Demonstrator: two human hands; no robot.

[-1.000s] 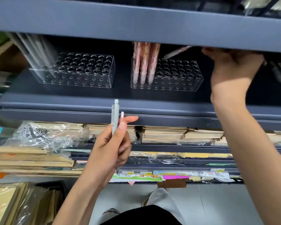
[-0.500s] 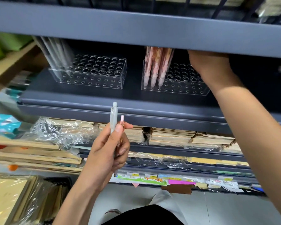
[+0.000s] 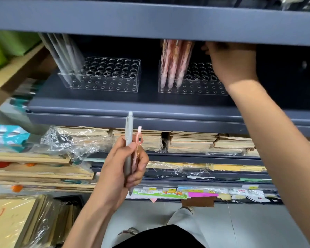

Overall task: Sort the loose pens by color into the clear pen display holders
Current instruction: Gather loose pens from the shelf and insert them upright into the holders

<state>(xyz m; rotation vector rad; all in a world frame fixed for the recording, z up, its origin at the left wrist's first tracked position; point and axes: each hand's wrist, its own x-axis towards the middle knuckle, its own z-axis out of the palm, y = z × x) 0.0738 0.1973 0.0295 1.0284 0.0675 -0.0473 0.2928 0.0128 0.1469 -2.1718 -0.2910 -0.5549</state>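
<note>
My left hand [image 3: 122, 167] is in front of the shelf lip, shut on a grey pen [image 3: 129, 129] and a shorter pink pen [image 3: 139, 135], both upright. On the shelf stand two clear pen holders. The left holder [image 3: 104, 83] has grey pens [image 3: 64, 56] leaning at its left end. The right holder [image 3: 195, 86] has three pink pens [image 3: 174, 61] in its left end. My right hand [image 3: 231, 63] reaches in over the right holder's back rows. Its fingertips are hidden under the upper shelf edge, so I cannot tell whether it holds a pen.
The grey upper shelf [image 3: 150, 20] hangs low over the holders. Stacked notebooks [image 3: 191, 142] and crumpled plastic wrap [image 3: 70, 140] fill the shelves below. Wrapped paper stacks [image 3: 16, 221] sit at lower left, with the floor beneath me.
My right hand has moved left from the shelf's right side to over the right holder; the pen seen in it earlier is no longer visible. My left hand lowered a little.
</note>
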